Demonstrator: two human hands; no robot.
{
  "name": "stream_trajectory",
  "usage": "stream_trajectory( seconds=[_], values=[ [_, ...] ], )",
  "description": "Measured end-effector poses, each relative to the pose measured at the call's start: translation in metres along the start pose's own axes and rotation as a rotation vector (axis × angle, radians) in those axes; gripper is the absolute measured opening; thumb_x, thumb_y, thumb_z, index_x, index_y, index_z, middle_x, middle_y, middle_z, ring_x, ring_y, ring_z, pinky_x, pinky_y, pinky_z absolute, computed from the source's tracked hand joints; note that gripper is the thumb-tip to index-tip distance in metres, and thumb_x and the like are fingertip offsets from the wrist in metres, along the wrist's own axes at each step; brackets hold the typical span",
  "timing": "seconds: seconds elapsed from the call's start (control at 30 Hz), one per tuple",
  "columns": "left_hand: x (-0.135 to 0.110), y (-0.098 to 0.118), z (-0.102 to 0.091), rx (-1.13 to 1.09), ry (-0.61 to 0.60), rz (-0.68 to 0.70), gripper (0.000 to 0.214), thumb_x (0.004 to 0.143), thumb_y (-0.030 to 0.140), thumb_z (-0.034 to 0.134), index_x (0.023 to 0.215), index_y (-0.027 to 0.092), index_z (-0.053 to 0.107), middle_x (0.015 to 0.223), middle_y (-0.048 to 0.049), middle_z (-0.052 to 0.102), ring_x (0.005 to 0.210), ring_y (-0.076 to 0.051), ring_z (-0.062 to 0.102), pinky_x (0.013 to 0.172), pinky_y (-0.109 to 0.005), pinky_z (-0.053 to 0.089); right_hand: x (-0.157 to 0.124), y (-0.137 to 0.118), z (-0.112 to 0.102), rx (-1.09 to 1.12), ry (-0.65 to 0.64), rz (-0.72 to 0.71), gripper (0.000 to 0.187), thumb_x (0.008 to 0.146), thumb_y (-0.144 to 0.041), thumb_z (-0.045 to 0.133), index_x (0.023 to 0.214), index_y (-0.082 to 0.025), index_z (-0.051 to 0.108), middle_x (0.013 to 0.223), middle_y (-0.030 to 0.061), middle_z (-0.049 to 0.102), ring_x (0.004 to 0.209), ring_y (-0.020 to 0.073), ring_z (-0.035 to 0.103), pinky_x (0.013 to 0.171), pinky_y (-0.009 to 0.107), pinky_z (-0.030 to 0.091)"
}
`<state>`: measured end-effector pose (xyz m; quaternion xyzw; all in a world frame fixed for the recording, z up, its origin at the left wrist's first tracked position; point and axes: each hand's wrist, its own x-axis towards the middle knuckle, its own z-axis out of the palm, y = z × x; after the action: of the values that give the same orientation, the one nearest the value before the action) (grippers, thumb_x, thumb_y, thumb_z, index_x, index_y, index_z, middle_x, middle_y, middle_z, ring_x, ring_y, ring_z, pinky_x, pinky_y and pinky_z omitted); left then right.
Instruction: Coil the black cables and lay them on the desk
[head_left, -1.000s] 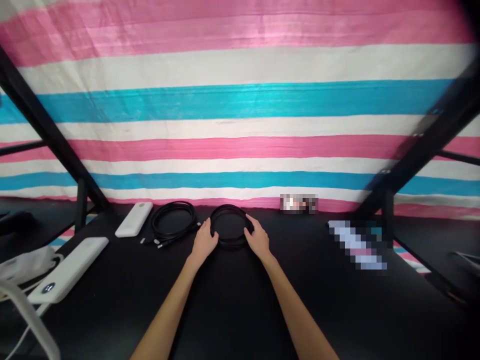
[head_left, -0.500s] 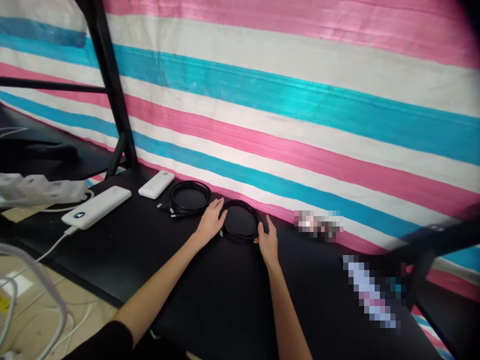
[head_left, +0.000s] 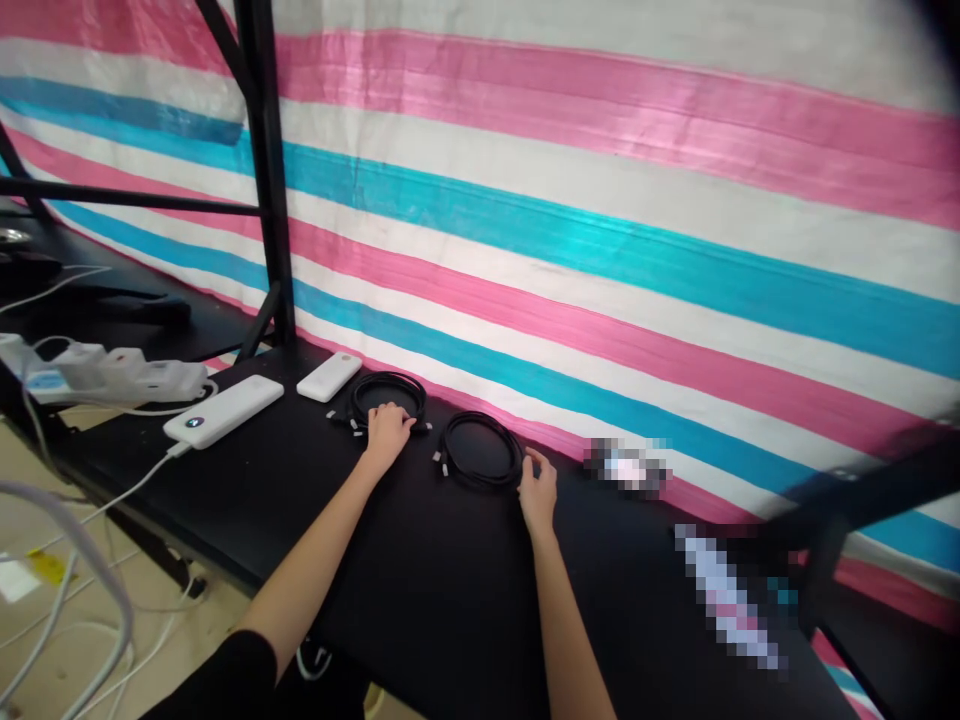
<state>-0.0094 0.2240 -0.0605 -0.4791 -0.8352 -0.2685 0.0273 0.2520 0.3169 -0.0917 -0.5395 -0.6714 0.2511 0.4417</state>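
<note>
Fingers of the left hand (head_left: pixel 386 438) bend downward over the near side of the left cable coil (head_left: pixel 359 392), touching it; whether they pinch the cable I cannot tell, since the back of the hand hides the tips. Fingers of the right hand (head_left: pixel 538 490) are loosely curved and a little parted; they stand at the right edge of the right cable coil (head_left: pixel 487 478), so close that contact cannot be made out.

Both black coils lie flat, side by side, toward the far edge of the black table (head_left: pixel 450 590); light plugs show at the left side of the right coil, and others stick out to the left and right of the left one. Just beside that left coil, farther left, lies a small white power bank (head_left: pixel 328 376); nearer and more to the left is a large white power bank (head_left: pixel 232 408), with a white cable (head_left: pixel 142 490) at its near end; left again is a white power strip (head_left: pixel 112 373). On the right lie two pixelated items, one far (head_left: pixel 626 468), one nearer (head_left: pixel 727 600); a striped sheet (head_left: pixel 525 180) hangs along the far side.
</note>
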Motion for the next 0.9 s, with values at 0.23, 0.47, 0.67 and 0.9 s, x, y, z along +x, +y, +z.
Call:
stream_trajectory(
  seconds=[0.23,0.47,0.67,0.9],
  values=[
    [0.002,-0.005,0.001,0.001,-0.020,0.019,0.026,0.084,0.034,0.051,0.086,0.014,0.068,0.093,-0.0123,0.067,0.095,-0.029,0.054,0.084,-0.040,0.034,-0.002,0.001,0.000,0.060,0.023,0.044,0.042,0.081,-0.044,0.040,0.106,-0.017,0.061,0.104,0.0101,0.056,0.053,0.0126,0.052,0.061,0.031,0.044],
    [0.003,-0.007,0.000,-0.060,0.016,0.019,0.016,0.080,0.030,0.057,0.082,0.017,0.066,0.091,-0.0074,0.068,0.093,-0.026,0.057,0.082,-0.037,0.036,-0.001,0.003,0.000,0.025,0.011,0.014,0.042,0.080,-0.043,0.041,0.107,-0.018,0.061,0.102,0.0095,0.057,0.058,0.0142,0.053,0.062,0.030,0.044],
    [0.005,0.001,-0.012,-0.145,0.167,0.005,0.018,0.088,0.023,0.045,0.096,0.016,0.059,0.097,-0.0068,0.066,0.093,-0.020,0.059,0.083,-0.033,0.037,0.000,-0.001,0.001,0.004,-0.033,0.029,0.041,0.080,-0.045,0.041,0.106,-0.020,0.060,0.106,0.0079,0.055,0.057,0.0136,0.055,0.065,0.033,0.045],
    [0.008,-0.001,-0.016,-0.197,0.215,-0.015,0.017,0.086,0.025,0.050,0.099,0.019,0.059,0.096,-0.0040,0.067,0.093,-0.018,0.059,0.084,-0.031,0.037,-0.001,-0.003,0.001,-0.004,-0.047,0.039,0.039,0.081,-0.044,0.040,0.105,-0.020,0.059,0.109,0.0079,0.053,0.050,0.0113,0.055,0.064,0.033,0.046]
  ],
)
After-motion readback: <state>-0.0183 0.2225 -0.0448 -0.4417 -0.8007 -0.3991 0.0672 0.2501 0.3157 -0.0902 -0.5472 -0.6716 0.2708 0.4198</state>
